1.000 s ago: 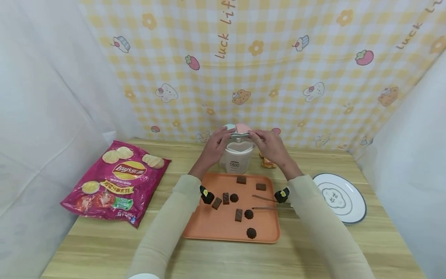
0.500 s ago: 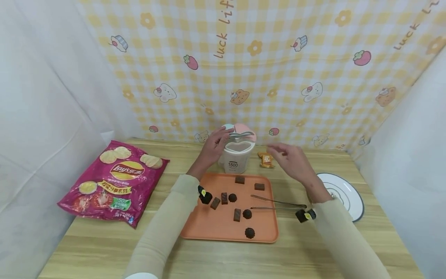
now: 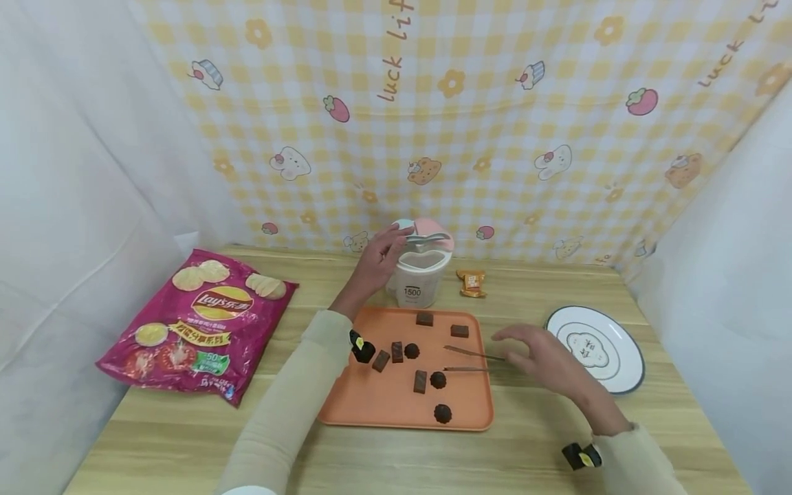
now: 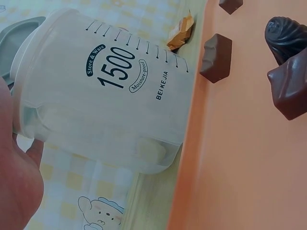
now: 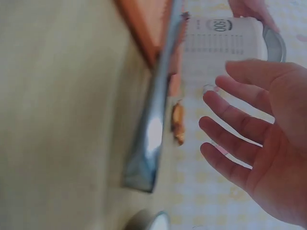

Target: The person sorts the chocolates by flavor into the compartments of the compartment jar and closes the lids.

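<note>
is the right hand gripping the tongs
No, the right wrist view shows the right hand with its fingers spread and a visible gap between them and the tongs.

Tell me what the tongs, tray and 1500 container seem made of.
Tongs: probably shiny metal, judging by the bright glint. Tray: likely matte plastic, evenly orange with rounded corners. Container: apparently cloudy, translucent plastic; shapes show faintly through its wall.

The right hand point(image 3: 540, 359), a second ago at the lid point(image 3: 436, 232) of the container point(image 3: 419, 285), has swung back over the tongs point(image 5: 152, 129), leaving the wrapped candies point(image 3: 473, 283) in full view.
</note>
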Motion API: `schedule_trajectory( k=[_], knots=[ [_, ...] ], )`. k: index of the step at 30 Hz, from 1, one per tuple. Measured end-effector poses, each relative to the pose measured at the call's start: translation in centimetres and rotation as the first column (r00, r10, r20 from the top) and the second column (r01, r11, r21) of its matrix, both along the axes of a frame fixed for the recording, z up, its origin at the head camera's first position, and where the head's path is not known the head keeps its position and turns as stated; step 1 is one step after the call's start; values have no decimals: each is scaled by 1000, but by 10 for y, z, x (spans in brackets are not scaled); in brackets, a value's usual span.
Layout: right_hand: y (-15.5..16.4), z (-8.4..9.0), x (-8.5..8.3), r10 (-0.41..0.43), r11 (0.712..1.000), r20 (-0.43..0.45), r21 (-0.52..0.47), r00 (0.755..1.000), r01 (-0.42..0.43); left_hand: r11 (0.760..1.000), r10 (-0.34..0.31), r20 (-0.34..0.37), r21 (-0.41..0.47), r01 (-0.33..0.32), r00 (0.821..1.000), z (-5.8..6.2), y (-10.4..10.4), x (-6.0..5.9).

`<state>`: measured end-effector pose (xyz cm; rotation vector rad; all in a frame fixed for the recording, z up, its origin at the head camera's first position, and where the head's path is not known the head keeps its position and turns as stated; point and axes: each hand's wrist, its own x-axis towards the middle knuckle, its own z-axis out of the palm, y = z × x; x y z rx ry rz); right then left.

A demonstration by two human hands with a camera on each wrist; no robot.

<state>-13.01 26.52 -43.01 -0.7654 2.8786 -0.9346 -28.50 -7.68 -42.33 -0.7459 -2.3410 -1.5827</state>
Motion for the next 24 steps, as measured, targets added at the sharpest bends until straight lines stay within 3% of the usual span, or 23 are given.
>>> schedule_trajectory(
  k=[9,24],
  knots=[
    [12,-24,16,21,999,-70,51,997,-18,1000,1,-2,10,-1,1000,-1,0,0],
    [13,-35,19,23,994,-81,104,996,-15,1000,8,23,11,-8,1000,1,0,4]
  ],
)
